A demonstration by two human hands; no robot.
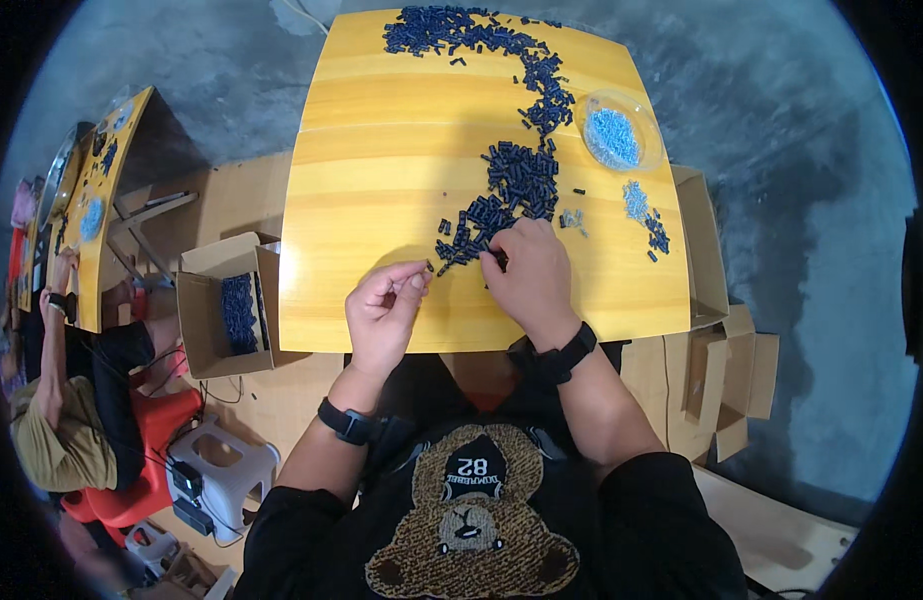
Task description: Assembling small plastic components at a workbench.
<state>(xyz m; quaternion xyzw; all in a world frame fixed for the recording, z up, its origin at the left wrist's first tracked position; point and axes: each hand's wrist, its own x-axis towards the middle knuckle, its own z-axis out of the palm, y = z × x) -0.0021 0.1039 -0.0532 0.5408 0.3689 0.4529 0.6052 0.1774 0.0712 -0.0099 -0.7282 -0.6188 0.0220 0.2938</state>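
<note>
My left hand point(383, 308) is raised over the near part of the yellow wooden table point(361, 220), thumb and forefinger pinched on something tiny that I cannot make out. At the near end of a long heap of small black cylindrical pieces point(521, 175), my right hand point(533, 272) has its fingers curled inward. A small black piece point(499, 259) shows at its fingertips, partly hidden by the hand. Several small clear pieces point(572, 219) lie just beyond my right hand. The black heap stretches from my hands to the far edge of the table.
A round clear tub point(613, 135) of light blue pieces stands at the right, near loose blue pieces point(635, 200) and black ones point(658, 236). Cardboard boxes flank the table, the left box point(206, 320) holding black pieces. Another person point(66, 420) sits at a table further left.
</note>
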